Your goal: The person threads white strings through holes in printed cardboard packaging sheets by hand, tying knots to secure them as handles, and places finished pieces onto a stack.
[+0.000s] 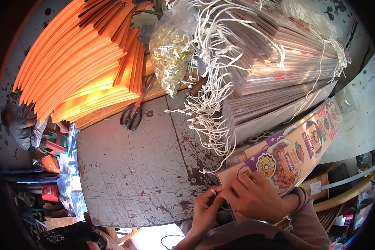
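A long printed banner with food pictures [287,162] lies slantwise over the table's near right edge, its lower left corner between my hands. My left hand [206,210] pinches a white cord [213,191] beside that corner, thumb against forefinger. Bent over the corner, my right hand [256,198] has its fingers curled onto the banner's edge; its fingertips are partly hidden. Behind the banner stands a thick stack of similar banners in clear film [279,83], with many knotted white cords [212,93] hanging from their ends.
Orange folded sheets [83,71] fan out at the far left on a wooden board [98,116]. Black-handled scissors [132,118] lie near a clear bag of small gold metal pieces [171,58]. One person [21,129] is at the left; another's dark clothing [66,235] shows below.
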Tool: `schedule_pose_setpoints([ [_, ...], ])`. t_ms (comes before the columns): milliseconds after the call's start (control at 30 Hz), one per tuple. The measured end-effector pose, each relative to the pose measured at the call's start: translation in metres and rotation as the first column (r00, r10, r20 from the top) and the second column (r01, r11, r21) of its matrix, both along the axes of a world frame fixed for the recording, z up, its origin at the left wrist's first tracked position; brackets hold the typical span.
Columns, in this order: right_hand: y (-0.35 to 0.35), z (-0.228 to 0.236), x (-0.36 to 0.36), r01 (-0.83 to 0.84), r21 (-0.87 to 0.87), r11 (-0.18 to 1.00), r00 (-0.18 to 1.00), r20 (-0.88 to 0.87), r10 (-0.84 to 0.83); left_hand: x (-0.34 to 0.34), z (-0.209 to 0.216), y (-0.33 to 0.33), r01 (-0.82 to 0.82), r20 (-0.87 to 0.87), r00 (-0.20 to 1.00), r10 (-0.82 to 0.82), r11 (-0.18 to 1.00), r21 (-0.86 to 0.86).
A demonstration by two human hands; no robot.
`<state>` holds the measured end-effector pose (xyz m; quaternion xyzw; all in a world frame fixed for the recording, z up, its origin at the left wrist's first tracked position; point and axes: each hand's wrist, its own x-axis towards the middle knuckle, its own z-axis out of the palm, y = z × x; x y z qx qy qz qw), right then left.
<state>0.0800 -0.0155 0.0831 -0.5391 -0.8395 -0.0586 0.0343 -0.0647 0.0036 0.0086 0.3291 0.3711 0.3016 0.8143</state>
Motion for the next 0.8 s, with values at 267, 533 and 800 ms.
schedule_pose_setpoints([
  [267, 0.004, -0.008, 0.015, -0.031, -0.021, 0.999, 0.986, -0.164, 0.027, 0.012, -0.005, -0.002, 0.047, 0.027, 0.998, -0.049, 0.995, 0.084],
  [533, 0.009, -0.014, 0.043, 0.062, -0.014, 0.998, 0.936, -0.347, -0.063, -0.018, -0.002, 0.004, -0.471, 0.030, 0.882, 0.471, 0.881, 0.030],
  [800, -0.006, 0.016, 0.027, 0.133, 0.064, 0.989, 0.801, -0.594, -0.069, -0.011, 0.035, -0.012, -0.408, 0.142, 0.908, 0.395, 0.749, 0.522],
])
